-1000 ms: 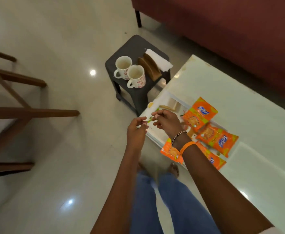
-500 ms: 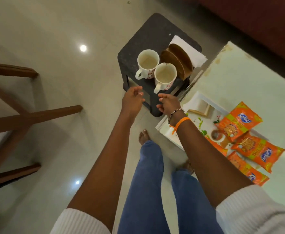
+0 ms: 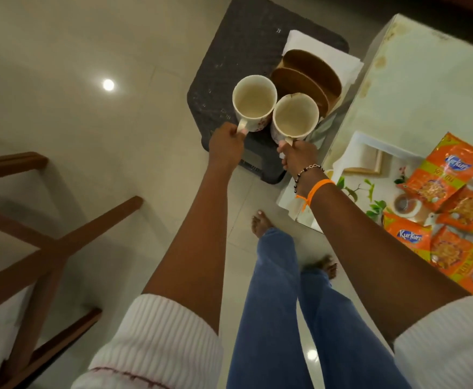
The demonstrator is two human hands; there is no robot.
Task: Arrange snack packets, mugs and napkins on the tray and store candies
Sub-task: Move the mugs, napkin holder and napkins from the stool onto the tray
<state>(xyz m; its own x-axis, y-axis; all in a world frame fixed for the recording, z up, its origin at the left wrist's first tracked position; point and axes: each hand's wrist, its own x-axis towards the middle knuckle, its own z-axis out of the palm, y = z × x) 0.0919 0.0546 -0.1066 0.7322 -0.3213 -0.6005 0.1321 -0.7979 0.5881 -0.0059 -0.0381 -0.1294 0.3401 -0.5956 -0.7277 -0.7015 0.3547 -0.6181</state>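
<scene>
**mugwatcher:** While both hands are sitting on the handles, the thing that matters is where the tray is lying relative to the mugs. The left hand [image 3: 225,144] is gripping the handle of the left mug [image 3: 253,103], the right hand [image 3: 298,155] is gripping the handle of the right mug [image 3: 295,120], and both mugs are standing on the dark stool [image 3: 229,80], touching each other or very nearly (can't quite tell).

**tea_at_four:** So which way are they heading?

**mugwatcher:** I'm guessing right and back toward the person. The tray [image 3: 350,153] is lying on the white table [image 3: 426,80] just beside the stool, its long side running away to the right, with snack packets [image 3: 443,178] already covering the far part. The right hand is nearer to it, so that mug probably lands first.

**tea_at_four:** And the mugs themselves?

**mugwatcher:** Upright, mouths opening straight up, handles pointing toward the person. The napkins [image 3: 322,51] are still waiting in the brown holder [image 3: 308,77] behind them.
</scene>
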